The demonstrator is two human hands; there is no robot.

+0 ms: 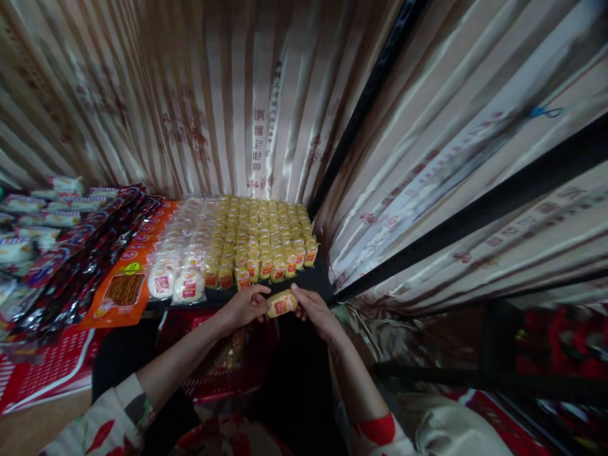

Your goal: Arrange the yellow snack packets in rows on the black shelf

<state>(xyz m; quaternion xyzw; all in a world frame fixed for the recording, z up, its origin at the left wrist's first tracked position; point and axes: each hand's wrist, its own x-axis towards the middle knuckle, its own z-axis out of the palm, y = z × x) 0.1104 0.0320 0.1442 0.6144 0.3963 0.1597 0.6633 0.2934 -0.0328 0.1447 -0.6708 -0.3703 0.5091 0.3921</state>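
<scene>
Between my two hands is a small yellow wrapped snack cake with a red and white label, held just in front of the shelf edge. The fingers of my left hand close on its left end. My right hand pinches its right end, thumb on top. Right behind them, rows of similar yellow packaged cakes stand close together on a dark shelf. To their left are rows of round white packaged cakes with red labels.
Orange snack packets, dark red packets and white-wrapped items lie further left. Below are red baskets, one between my knees with yellow packs inside. A pleated curtain and black frame bars bound the back and right.
</scene>
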